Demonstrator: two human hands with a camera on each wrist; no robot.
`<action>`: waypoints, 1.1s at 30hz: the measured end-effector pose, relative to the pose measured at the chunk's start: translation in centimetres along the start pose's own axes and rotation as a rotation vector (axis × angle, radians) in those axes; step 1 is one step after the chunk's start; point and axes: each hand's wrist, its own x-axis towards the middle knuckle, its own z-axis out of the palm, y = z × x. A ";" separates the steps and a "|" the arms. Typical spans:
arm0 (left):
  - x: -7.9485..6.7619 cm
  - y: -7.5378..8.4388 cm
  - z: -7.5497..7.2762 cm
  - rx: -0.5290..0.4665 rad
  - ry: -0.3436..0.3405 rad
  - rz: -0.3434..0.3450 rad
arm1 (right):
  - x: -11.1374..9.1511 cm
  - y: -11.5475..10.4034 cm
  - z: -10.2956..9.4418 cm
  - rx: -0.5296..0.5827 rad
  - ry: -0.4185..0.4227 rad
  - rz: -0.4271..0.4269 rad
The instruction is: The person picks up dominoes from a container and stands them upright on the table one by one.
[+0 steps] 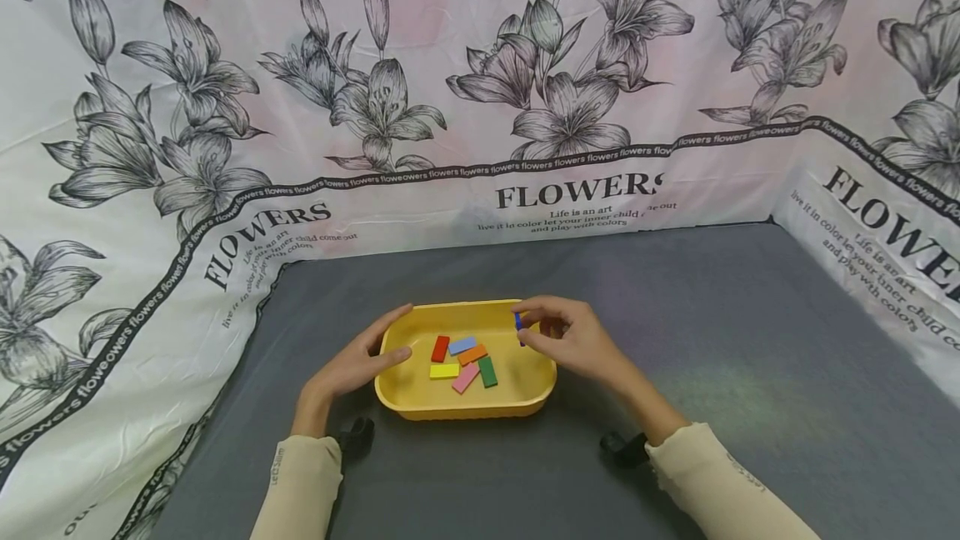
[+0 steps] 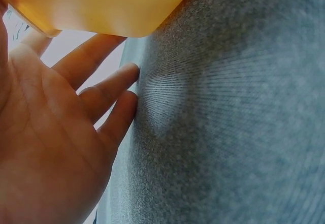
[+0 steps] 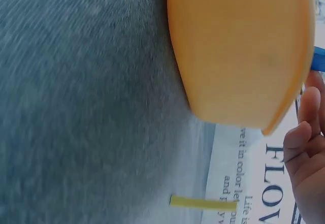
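Note:
A yellow plastic tray (image 1: 405, 402) stands on the grey cloth. Inside lie several small coloured blocks: red (image 1: 440, 348), light blue (image 1: 462, 346), orange (image 1: 472, 355), yellow (image 1: 445, 371), pink (image 1: 466, 377) and green (image 1: 488, 372). At the left end, my left hand (image 1: 367, 361) holds the tray, its thumb over the rim; the left wrist view shows the other fingers (image 2: 109, 89) spread beside the outer wall. Over the right end, my right hand (image 1: 573, 340) pinches a dark blue block (image 1: 519, 328) between thumb and index finger. Its edge also shows in the right wrist view.
In the right wrist view, a thin yellow strip (image 3: 203, 202) appears beyond the tray, by the cloth's far edge. A white flower-printed curtain (image 1: 420, 219) borders the grey surface (image 1: 735, 357) at the back and sides. Dark wrist-worn devices (image 1: 624, 450) show below the forearms.

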 end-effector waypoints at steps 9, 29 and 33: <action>-0.1 0.1 -0.2 0.001 -0.004 0.000 | -0.7 0.4 -2.3 0.017 0.062 0.020; 0.1 0.0 -0.1 -0.002 -0.003 -0.014 | -3.8 4.0 -7.8 -0.007 0.156 0.154; 0.0 0.0 0.0 0.000 -0.003 -0.010 | -4.4 5.1 -8.1 -0.021 0.110 0.216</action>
